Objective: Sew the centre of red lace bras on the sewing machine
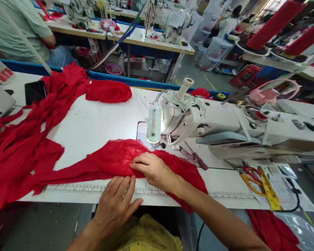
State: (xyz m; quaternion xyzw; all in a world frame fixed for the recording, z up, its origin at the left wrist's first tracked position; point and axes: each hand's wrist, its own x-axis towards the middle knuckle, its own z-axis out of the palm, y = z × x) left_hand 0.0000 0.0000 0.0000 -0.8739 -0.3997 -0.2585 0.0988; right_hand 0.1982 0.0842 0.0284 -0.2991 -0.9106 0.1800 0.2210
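A red lace garment piece lies on the white sewing table, just in front of the sewing machine's needle area. My right hand rests on the lace, fingers pressed together pinching its near edge. My left hand lies flat at the table's front edge over the printed ruler strip, fingers stretched out, fingertips touching the fabric's lower edge.
A large pile of red fabric covers the table's left side and hangs off it. Scissors and a yellow tape measure lie right of the machine. A dark phone sits far left. A person in a green shirt works at the back left.
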